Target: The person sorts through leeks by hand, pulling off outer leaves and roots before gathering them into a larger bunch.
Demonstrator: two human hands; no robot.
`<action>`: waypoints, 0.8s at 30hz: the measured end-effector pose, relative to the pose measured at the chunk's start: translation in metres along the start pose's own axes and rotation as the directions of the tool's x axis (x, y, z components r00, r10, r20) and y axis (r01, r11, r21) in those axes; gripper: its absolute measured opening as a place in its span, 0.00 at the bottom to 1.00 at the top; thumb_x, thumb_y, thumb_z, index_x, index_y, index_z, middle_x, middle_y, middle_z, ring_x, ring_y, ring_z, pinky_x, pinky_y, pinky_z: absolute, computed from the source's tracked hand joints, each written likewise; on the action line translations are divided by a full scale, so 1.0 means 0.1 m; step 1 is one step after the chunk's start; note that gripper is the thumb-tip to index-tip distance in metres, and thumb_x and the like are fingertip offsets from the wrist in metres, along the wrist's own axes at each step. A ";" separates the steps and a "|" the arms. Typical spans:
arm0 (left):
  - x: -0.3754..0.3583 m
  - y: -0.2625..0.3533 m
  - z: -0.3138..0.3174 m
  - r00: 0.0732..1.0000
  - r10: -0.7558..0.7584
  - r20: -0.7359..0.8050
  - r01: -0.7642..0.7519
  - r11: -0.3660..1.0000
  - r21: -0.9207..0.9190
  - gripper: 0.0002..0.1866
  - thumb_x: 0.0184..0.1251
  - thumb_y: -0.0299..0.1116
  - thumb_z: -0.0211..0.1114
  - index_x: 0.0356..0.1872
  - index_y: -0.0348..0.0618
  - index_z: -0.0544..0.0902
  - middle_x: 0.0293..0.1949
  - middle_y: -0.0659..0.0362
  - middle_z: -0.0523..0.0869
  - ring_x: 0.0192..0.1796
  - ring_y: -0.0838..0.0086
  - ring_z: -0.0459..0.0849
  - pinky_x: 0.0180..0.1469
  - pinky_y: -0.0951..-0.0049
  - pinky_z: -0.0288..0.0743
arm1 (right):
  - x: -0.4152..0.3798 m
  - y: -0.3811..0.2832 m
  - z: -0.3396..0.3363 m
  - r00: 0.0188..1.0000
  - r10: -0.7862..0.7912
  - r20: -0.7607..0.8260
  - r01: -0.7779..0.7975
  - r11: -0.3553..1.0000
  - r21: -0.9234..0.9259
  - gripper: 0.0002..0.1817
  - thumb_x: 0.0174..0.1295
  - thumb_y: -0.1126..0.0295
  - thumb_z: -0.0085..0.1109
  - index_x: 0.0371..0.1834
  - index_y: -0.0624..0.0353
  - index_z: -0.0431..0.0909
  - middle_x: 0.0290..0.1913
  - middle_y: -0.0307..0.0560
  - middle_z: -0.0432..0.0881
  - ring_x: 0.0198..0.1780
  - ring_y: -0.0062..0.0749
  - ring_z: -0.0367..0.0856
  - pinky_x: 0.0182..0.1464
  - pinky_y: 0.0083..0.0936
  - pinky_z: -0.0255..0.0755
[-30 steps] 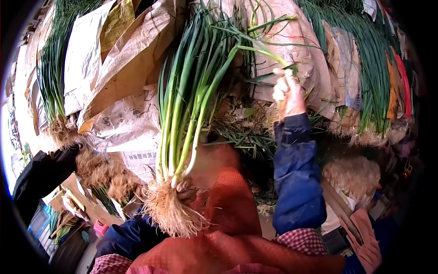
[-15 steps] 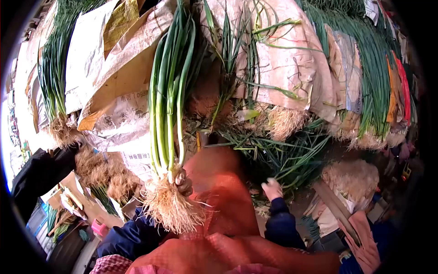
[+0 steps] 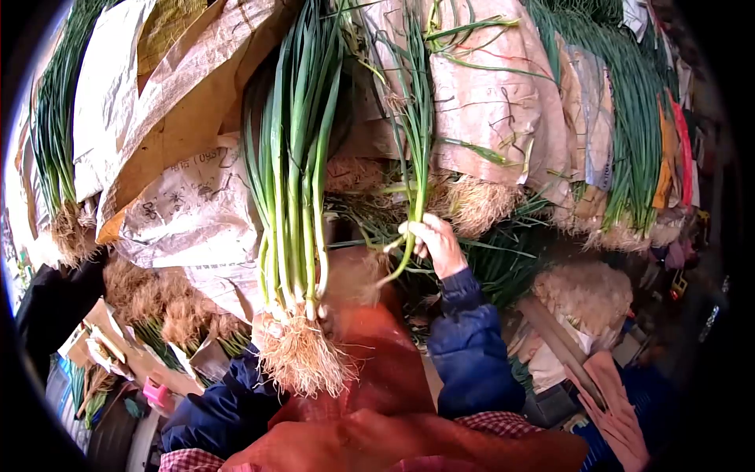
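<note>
A bunch of green onions (image 3: 297, 181) hangs in front of my body, leaves up and bushy roots down. My left hand (image 3: 259, 332) is closed round it low on the white stems, mostly hidden behind the stalks and roots. To the right of the bunch, my right hand (image 3: 439, 245) pinches a slim green onion (image 3: 417, 169) low on its stalk. Its leaves stand upright above the fingers, and its lower end curves to the left. The two hands are apart.
Loose green leaves (image 3: 503, 259) lie in a heap beyond my right hand. Pale woven sacks (image 3: 487, 102) spread across the back. More green onions (image 3: 633, 134) stand at the right, and root bundles (image 3: 169, 291) lie at the left. A person's dark sleeve (image 3: 59, 307) shows at far left.
My right hand has risen from the leaf heap, moved left and now grips a slim green onion. The bunch stays in my left hand. The view has shifted slightly.
</note>
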State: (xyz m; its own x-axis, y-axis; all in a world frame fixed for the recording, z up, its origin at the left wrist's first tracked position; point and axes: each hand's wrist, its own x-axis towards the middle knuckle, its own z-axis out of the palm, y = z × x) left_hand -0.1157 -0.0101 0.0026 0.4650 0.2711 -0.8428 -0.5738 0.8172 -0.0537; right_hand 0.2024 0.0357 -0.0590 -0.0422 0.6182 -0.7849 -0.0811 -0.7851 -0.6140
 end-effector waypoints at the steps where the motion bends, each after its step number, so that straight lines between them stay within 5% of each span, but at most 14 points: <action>1: 0.04 -0.01 0.05 1.000 -0.005 0.017 0.005 1.000 -0.003 0.17 0.52 0.31 0.61 0.42 0.29 0.75 0.37 0.52 0.81 0.39 0.67 0.81 0.45 0.67 0.75 | -0.18 -0.11 -0.04 0.998 0.017 0.061 -0.019 0.999 0.041 0.13 0.59 0.63 0.49 0.34 0.62 0.78 0.23 0.35 0.75 0.19 0.13 0.68 0.22 0.10 0.61; 6: 0.17 -0.04 0.35 0.997 -0.017 0.077 0.017 1.000 -0.005 0.18 0.52 0.31 0.61 0.42 0.29 0.75 0.37 0.52 0.81 0.40 0.67 0.80 0.45 0.67 0.75 | -0.39 -0.53 0.33 0.966 -0.075 0.246 0.078 0.997 0.001 0.13 0.63 0.63 0.47 0.33 0.62 0.76 0.23 0.37 0.75 0.21 0.15 0.69 0.23 0.13 0.64; 8: 0.20 -0.05 0.43 0.997 -0.017 0.082 0.017 1.000 -0.003 0.18 0.52 0.31 0.61 0.42 0.29 0.75 0.38 0.52 0.81 0.40 0.67 0.80 0.45 0.67 0.75 | -0.31 -0.37 0.49 0.948 -0.270 0.170 0.302 0.932 -0.200 0.14 0.64 0.62 0.46 0.31 0.64 0.72 0.22 0.41 0.73 0.26 0.26 0.73 0.31 0.24 0.69; 10: 0.22 -0.07 0.47 0.997 -0.018 0.080 0.018 1.000 0.001 0.18 0.52 0.31 0.61 0.43 0.29 0.75 0.38 0.52 0.81 0.40 0.67 0.80 0.45 0.67 0.75 | -0.38 -0.37 0.49 0.938 -0.329 0.112 0.347 0.858 -0.378 0.15 0.65 0.62 0.46 0.32 0.65 0.72 0.24 0.44 0.76 0.28 0.29 0.73 0.35 0.27 0.69; 14: 0.24 -0.07 0.49 0.997 -0.014 0.076 0.013 1.000 0.008 0.18 0.52 0.31 0.61 0.43 0.29 0.75 0.38 0.52 0.81 0.40 0.67 0.80 0.45 0.67 0.75 | -0.73 -0.43 0.23 0.957 -0.250 -0.148 0.257 0.966 0.032 0.14 0.65 0.62 0.48 0.32 0.62 0.75 0.28 0.39 0.79 0.27 0.20 0.73 0.32 0.17 0.67; 18: 0.26 -0.05 0.50 0.997 -0.013 0.082 0.012 1.000 0.019 0.18 0.52 0.31 0.61 0.43 0.29 0.75 0.38 0.52 0.81 0.40 0.67 0.80 0.45 0.67 0.75 | -0.72 -0.58 0.26 0.998 -0.053 -0.037 0.063 0.925 0.374 0.07 0.61 0.66 0.55 0.34 0.59 0.76 0.27 0.33 0.78 0.22 0.10 0.70 0.20 0.09 0.63; 21: 0.26 -0.06 0.57 0.996 -0.012 0.084 0.008 0.999 0.039 0.18 0.52 0.31 0.61 0.43 0.29 0.75 0.38 0.52 0.81 0.40 0.67 0.80 0.46 0.67 0.74 | -0.42 -0.67 0.44 0.987 -0.072 -0.146 0.119 0.932 0.342 0.06 0.57 0.71 0.58 0.35 0.60 0.76 0.28 0.35 0.79 0.26 0.14 0.74 0.25 0.12 0.69; 24: 0.27 -0.10 0.63 0.996 -0.021 0.087 0.018 0.999 0.039 0.18 0.52 0.31 0.61 0.43 0.29 0.75 0.38 0.52 0.81 0.40 0.67 0.80 0.46 0.67 0.74 | -0.06 -0.52 0.61 0.901 -0.321 -0.290 0.364 0.925 0.106 0.06 0.55 0.78 0.56 0.36 0.63 0.74 0.29 0.37 0.77 0.28 0.20 0.71 0.34 0.18 0.69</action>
State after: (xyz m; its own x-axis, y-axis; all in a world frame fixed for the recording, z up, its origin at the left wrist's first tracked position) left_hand -0.0552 0.0212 0.0141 0.5342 0.2970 -0.7914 -0.5384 0.8413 -0.0477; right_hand 0.1459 0.0755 -0.0171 0.2769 0.7987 -0.5343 -0.1957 -0.4975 -0.8451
